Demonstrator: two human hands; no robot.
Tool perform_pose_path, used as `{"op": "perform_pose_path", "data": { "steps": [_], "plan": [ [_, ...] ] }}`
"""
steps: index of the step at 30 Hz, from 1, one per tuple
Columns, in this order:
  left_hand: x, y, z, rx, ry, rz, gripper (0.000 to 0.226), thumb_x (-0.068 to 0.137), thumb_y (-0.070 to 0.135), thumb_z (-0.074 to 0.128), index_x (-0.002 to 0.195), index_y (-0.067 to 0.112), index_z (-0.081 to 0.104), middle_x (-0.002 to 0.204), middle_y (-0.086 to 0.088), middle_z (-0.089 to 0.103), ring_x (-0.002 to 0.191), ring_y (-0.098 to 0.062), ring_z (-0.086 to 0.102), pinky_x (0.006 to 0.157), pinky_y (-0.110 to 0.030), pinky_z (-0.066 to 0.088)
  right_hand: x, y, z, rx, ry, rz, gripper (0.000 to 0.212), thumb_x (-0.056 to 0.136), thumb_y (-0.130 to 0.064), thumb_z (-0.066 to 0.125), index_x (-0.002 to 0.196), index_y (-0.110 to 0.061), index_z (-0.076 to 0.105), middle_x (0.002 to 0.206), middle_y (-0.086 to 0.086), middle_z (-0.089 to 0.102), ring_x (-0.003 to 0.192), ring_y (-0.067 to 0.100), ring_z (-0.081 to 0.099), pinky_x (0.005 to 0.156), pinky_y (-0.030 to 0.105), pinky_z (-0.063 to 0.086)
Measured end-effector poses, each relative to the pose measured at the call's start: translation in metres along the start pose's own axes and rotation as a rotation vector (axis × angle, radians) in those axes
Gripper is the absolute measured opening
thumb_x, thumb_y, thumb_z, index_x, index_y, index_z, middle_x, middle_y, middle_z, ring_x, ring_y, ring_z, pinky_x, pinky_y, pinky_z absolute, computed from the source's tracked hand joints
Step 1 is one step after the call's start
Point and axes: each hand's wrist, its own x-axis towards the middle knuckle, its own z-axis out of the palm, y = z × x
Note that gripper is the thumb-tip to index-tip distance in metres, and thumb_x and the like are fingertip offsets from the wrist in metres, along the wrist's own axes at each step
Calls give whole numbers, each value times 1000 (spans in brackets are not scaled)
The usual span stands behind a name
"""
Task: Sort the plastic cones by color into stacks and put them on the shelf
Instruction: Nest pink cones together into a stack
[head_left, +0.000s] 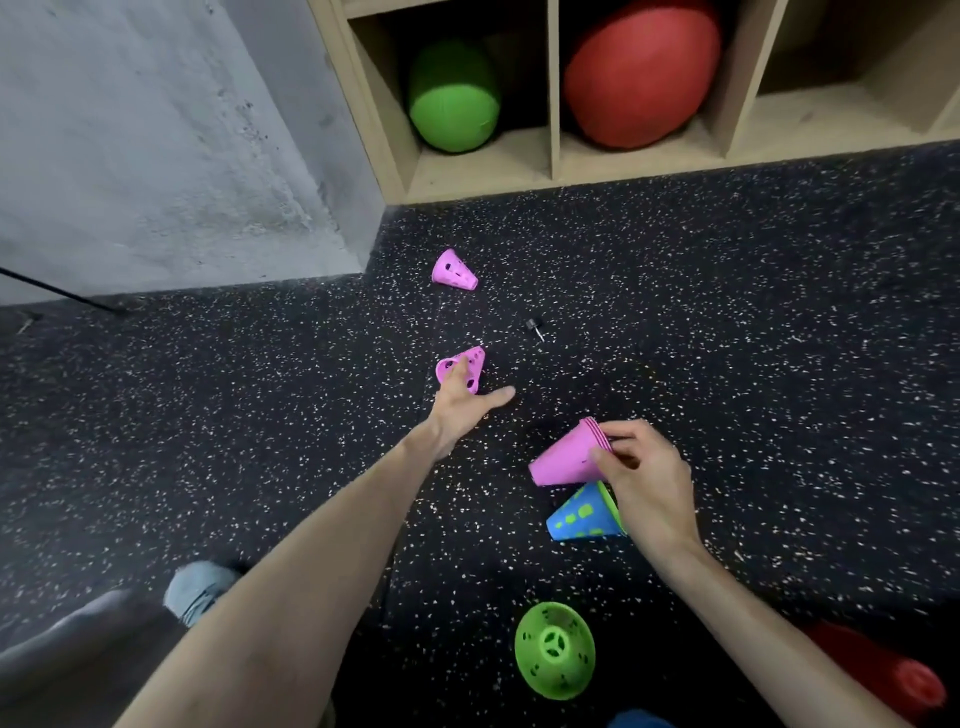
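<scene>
my left hand (467, 402) reaches out over the speckled floor (727, 338) to a pink cone (464, 368) lying on its side, fingers spread and loose, fingertips touching it, not gripping. my right hand (641, 480) grasps a pink stack (569, 454) by its narrow end, thumb and fingers pinched round it, wide end pointing left, held off the floor. just below that hand a blue cone (582, 514) with green showing through its holes lies on its side, partly behind my palm; can't tell if i'm touching it. another pink cone (454, 269) sits farther out near the wall corner, tilted. green cone (555, 649) on its side near my right forearm, open end toward me. red cones (893, 670) at the lower right edge, blurry. small black bit (535, 327) on the floor between the pink cones and shelf. shelf (555, 93) at top, low cubbies hold a green ball (453, 101) and a red ball (641, 73).
</scene>
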Motion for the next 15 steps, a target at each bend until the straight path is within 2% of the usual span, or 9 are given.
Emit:
{"op": "perform_pose_path", "data": {
  "steps": [2,5,8,11,13,15],
  "plan": [
    [-3,-2,0,0,83,35,91,90,29,78,161,14,23,161,-8,37,145,-21,40,121,-39,32,3,0,-2,-6,23,-11,23,89,-14,70,101,-34,71,93,-15,74,92,4,69,87,36,54],
    [-19,-7,1,-13,285,132,59,92,15,75,146,14,52,137,-3,64,123,-13,60,109,-31,46,-1,-5,-8,-3,71,-8,21,89,-16,71,103,-32,70,95,-14,73,92,4,69,89,39,54],
    [-47,-8,-2,-43,408,160,38,93,9,72,129,19,67,118,5,73,98,-7,70,93,-25,57,-14,-13,-12,-12,104,-8,20,90,-16,71,105,-29,70,94,-13,73,91,7,69,90,40,53],
    [-76,-9,-10,-93,376,207,31,91,3,72,109,28,71,101,7,77,90,-8,73,80,-20,58,-27,-29,-17,-17,123,-45,20,90,-14,70,104,-30,69,93,-15,72,93,8,69,90,39,52],
    [-97,-9,-16,-86,304,242,37,88,4,76,116,25,66,90,4,78,88,-12,74,82,-22,58,-37,-45,-24,-14,149,-88,23,91,-13,70,105,-30,68,93,-18,70,93,6,67,91,38,52],
    [-121,-6,-21,-25,240,298,36,88,8,77,119,22,67,85,4,78,84,-7,74,82,-17,55,-47,-62,-31,-8,167,-131,23,92,-13,70,108,-29,68,93,-21,67,93,5,66,92,37,51]
  ]
}}
